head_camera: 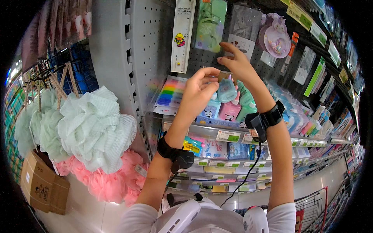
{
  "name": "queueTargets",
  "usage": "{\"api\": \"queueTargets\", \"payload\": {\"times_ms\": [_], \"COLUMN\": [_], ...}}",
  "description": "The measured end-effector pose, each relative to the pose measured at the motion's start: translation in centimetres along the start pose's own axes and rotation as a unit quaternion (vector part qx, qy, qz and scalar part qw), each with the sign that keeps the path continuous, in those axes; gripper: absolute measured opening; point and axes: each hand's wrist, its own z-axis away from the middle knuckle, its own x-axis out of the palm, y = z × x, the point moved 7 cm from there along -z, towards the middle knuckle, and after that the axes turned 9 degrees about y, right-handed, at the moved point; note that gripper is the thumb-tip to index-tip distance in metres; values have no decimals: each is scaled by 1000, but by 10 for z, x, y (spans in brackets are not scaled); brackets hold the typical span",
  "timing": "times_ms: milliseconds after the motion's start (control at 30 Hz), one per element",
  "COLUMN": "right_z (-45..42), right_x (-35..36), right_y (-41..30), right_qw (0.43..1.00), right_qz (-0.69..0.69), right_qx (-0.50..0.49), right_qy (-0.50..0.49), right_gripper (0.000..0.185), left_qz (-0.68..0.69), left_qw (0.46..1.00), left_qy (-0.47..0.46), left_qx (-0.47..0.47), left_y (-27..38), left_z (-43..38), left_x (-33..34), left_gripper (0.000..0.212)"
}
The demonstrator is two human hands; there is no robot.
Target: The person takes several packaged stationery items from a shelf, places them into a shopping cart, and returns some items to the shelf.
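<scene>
My left hand (201,88) is raised before the shelf, its fingers curved and apart, with nothing visible in it. Just right of its thumb, a teal bottle (228,91) lies tilted on top of other small pastel bottles. Among these are a pink bottle (230,111) and a blue bottle (211,108) with panda prints, standing in a display box (214,121). Higher up, my right hand (237,61) has its thumb and forefinger apart and holds nothing. Its fingertips are nearest a hanging green stencil pack (210,26); whether they touch it is unclear.
A ruler (182,38) and a round lilac item (275,43) hang on the pegboard. Rainbow-coloured packs (170,93) lie left of the bottles. Pale green mesh bath puffs (93,128) and pink puffs (109,183) hang at left, near a cardboard box (40,183). A wire cart (313,209) stands lower right.
</scene>
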Motion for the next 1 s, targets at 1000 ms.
{"api": "queueTargets", "payload": {"times_ms": [1000], "right_z": [-9], "right_x": [5], "right_y": [-26], "right_qw": [968], "right_qz": [-239], "right_qx": [56], "right_qy": [59], "right_gripper": [26], "left_qz": [-10], "left_qw": [999], "left_qy": [31], "left_qx": [5], "left_y": [8], "left_z": [-1], "left_x": [-15], "left_gripper": [41]}}
